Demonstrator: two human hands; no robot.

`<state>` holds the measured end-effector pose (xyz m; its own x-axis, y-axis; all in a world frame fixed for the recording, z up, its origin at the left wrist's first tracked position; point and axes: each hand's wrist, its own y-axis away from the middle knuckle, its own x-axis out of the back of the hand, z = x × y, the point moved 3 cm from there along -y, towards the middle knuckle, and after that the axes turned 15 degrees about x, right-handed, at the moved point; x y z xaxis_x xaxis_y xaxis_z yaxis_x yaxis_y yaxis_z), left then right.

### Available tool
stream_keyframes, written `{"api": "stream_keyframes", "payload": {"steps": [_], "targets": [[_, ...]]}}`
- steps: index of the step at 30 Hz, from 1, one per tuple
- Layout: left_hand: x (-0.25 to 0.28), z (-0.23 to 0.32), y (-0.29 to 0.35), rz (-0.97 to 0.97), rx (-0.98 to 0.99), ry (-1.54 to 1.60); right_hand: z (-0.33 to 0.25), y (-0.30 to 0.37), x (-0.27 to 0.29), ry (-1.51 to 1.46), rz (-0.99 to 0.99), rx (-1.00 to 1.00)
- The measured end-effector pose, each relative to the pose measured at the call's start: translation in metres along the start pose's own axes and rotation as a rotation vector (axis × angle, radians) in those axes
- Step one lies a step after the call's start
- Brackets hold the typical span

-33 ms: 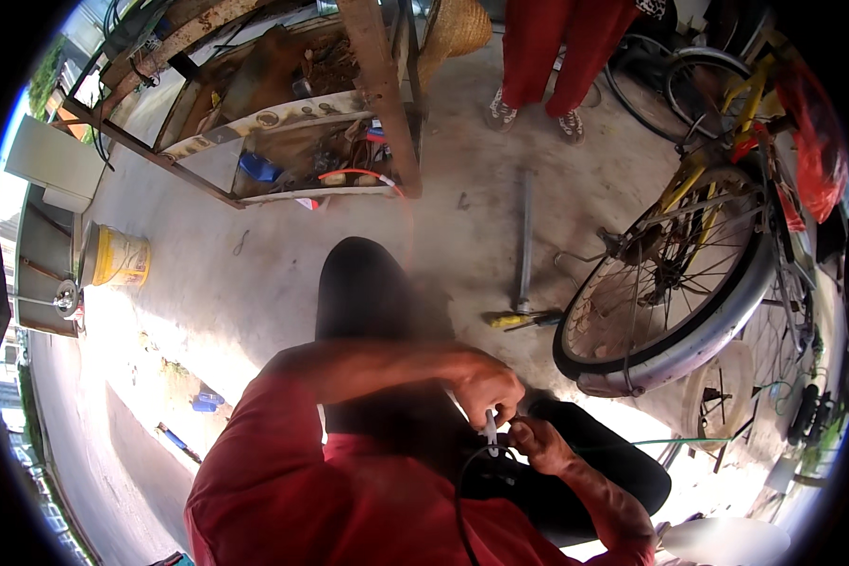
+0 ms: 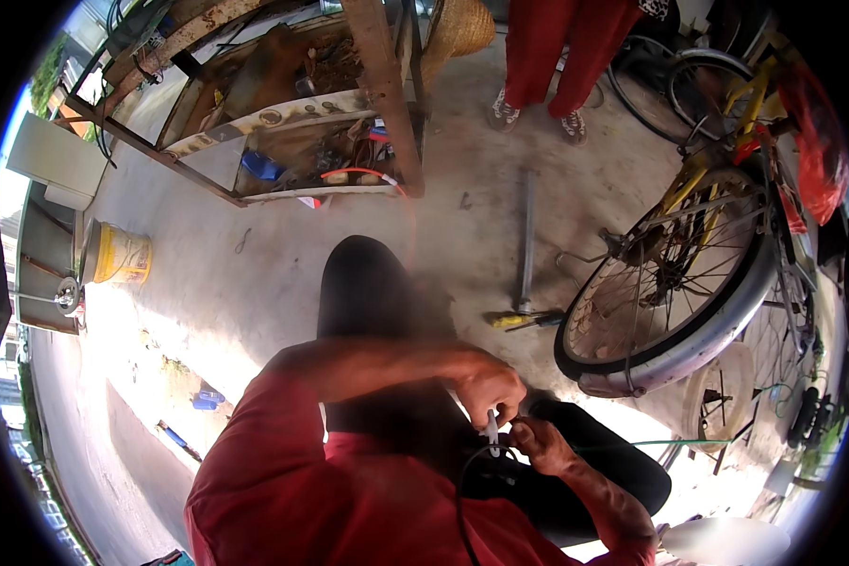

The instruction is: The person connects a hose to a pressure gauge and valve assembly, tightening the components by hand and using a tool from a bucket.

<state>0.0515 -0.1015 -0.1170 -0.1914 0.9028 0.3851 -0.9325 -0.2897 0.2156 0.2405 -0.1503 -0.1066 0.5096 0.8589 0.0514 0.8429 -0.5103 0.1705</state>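
Note:
My left hand (image 2: 489,387) reaches across from the left, its fingers closed on a small white piece (image 2: 492,432) that pokes out below them. Close beside it, my right hand (image 2: 543,445) is closed in a pinch. What its fingertips hold is too small and shaded to make out. A black cable (image 2: 459,500) loops up over my red shirt to the white piece. From near my right hand a thin green cable (image 2: 656,442) stretches off to the right. Both hands are above my dark-trousered legs (image 2: 358,292).
A bicycle wheel (image 2: 670,283) stands close on the right. On the floor ahead lie a long metal bar (image 2: 527,245) and a yellow-handled tool (image 2: 509,321). A cluttered rack (image 2: 382,94) stands front left, a yellow bucket (image 2: 123,257) farther left. Another person's legs (image 2: 566,57) are at the far side.

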Motion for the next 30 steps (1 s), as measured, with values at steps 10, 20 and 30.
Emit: {"api": "stream_keyframes", "payload": {"steps": [10,20,30], "targets": [[0.008,0.01,-0.013,-0.275,0.236,0.041,0.014,0.013,0.007,0.322,0.008,0.052],[0.042,0.017,0.076,0.552,0.13,0.867,0.016,0.014,0.022,-0.14,0.326,-0.204],[-0.052,0.021,0.069,0.43,-0.133,1.6,-0.001,-0.008,0.015,-0.203,0.348,0.041]]}}
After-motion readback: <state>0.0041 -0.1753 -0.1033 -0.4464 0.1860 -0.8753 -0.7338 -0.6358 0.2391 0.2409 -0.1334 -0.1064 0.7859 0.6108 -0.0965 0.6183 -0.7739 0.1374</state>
